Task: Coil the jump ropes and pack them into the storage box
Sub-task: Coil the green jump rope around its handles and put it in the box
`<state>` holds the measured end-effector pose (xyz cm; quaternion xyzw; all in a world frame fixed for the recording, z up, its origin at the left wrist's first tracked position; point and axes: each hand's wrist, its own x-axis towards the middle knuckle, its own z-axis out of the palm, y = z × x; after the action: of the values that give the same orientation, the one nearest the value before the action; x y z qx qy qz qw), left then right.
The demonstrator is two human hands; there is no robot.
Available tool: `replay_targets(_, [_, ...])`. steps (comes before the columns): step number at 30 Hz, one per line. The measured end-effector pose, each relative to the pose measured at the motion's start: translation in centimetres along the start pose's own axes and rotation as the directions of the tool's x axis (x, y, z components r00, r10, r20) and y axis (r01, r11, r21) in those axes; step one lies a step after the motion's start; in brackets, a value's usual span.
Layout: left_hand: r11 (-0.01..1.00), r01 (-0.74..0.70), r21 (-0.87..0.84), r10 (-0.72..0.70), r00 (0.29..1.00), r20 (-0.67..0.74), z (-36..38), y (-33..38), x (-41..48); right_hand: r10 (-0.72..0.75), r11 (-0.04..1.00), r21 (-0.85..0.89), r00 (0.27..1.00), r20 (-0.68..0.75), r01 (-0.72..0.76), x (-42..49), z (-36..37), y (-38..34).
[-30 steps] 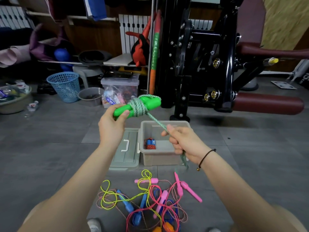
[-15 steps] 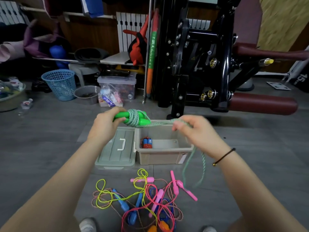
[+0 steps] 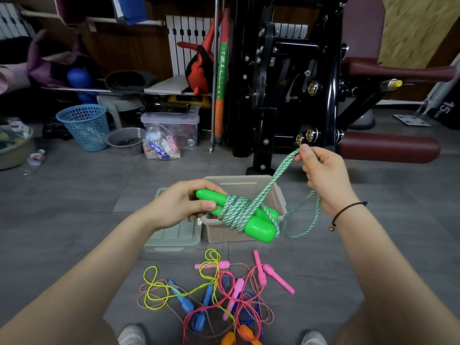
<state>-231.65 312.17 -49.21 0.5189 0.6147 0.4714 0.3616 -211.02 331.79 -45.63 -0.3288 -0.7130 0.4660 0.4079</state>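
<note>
Jump ropes in a tangled pile (image 3: pixel 214 297) lie on the floor nearest the person's shoes, with yellow, pink, blue and twine cords crossing one another, so drawing any one out could drag the rest along or tighten a knot. Above them, held in the air, is the green jump rope (image 3: pixel 236 212) being coiled. Its braided green-and-white cord is wound several times round the two green handles (image 3: pixel 260 227), which lie side by side. The left hand (image 3: pixel 179 205) has its grip clamped on the near ends of the handles, fingers curled round them. The right hand (image 3: pixel 323 175) has its grip closed on the cord, pinching it high and taut to the right, and a slack tail (image 3: pixel 296 236) loops down below the wrist. The likeliest trouble is here. If the pull slackens, the wraps could slide toward the rounded free ends of the handles and spill off. If the handles twist apart in the left grip, the bundle loosens. If the hanging tail snags on the box rim or is left untucked, the coil may unwind once set down. Just behind the bundle the storage box (image 3: pixel 221 232) stands open on the floor, its lid (image 3: pixel 174 235) lying beside it on the left. The bundle hides most of its inside, so I cannot tell how much room remains.
</note>
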Motion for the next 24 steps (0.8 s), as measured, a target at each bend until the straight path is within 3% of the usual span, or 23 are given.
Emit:
replay_targets(4, [0.969, -0.064, -0.239, 0.062, 0.998, -0.015, 1.4, 1.7, -0.7, 0.052, 0.998, -0.038, 0.999, -0.014, -0.052, 0.0, 1.1, 0.9])
replay_targets(8, [0.887, -0.155, -0.436, 0.162, 0.987, -0.021, 2.0, 2.0, -0.9, 0.162, 0.987, -0.037, 0.98, 0.119, -0.159, -0.6, 3.3, 1.8])
replay_targets(10, [0.812, -0.222, -0.539, 0.181, 0.975, -0.128, 2.0, 2.0, -0.6, 0.226, 0.972, 0.018, 0.957, 0.18, -0.233, -1.2, 4.2, 1.9])
replay_targets(12, [0.737, -0.295, -0.608, 0.145, 0.948, -0.285, 2.0, 2.4, -0.2, 0.201, 0.978, -0.091, 0.96, 0.194, -0.186, -1.6, 4.9, 2.2])
replay_targets(14, [0.696, -0.359, -0.622, 0.041, 0.885, -0.464, 1.9, 2.6, 0.2, 0.112, 0.98, -0.187, 0.97, 0.215, -0.072, -1.9, 5.4, 2.5])
replay_targets(17, [0.703, -0.433, -0.564, -0.062, 0.753, -0.655, 1.2, 2.5, 0.9, 0.076, 0.972, -0.235, 0.968, 0.241, -0.017, -2.1, 5.9, 2.3])
replay_targets(21, [0.786, -0.438, -0.436, -0.143, 0.557, -0.818, -1.2, 1.4, 1.3, 0.078, 0.964, -0.265, 0.927, 0.367, 0.024, -2.5, 6.3, 1.5])
replay_targets(24, [0.914, -0.313, -0.26, -0.116, 0.41, -0.905, -3.2, 0.2, 1.6, 0.055, 0.93, -0.341, 0.867, 0.496, 0.136, -3.0, 6.7, 0.6])
